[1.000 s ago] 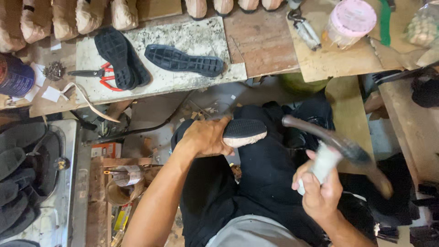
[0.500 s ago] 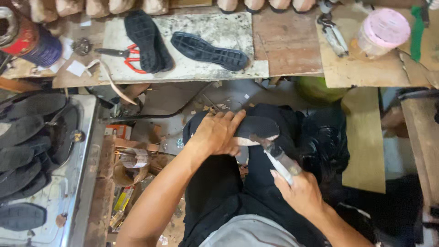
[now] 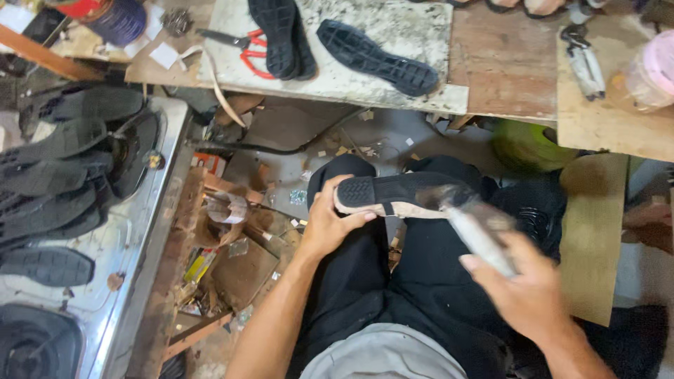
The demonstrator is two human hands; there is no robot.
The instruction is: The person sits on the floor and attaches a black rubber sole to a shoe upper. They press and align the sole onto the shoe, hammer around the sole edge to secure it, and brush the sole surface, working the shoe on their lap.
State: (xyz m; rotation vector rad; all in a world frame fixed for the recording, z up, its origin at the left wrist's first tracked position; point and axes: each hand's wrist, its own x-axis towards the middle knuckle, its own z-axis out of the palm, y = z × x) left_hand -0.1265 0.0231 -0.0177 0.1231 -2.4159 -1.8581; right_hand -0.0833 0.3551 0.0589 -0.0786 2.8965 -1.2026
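My right hand (image 3: 523, 291) grips a blurred hammer (image 3: 481, 228); left hand (image 3: 330, 224) clamps the shoe (image 3: 400, 195) on my lap, below a cluttered bench (image 3: 505, 77).

Single head view, steeply downward, close over lap, workbench ahead

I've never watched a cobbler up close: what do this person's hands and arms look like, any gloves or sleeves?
No gloves: both the left hand and the right hand are bare, and both forearms are uncovered, with no sleeves reaching them. No watch, ring or bracelet shows. The right hand is motion-blurred, so fine detail there cannot be told.
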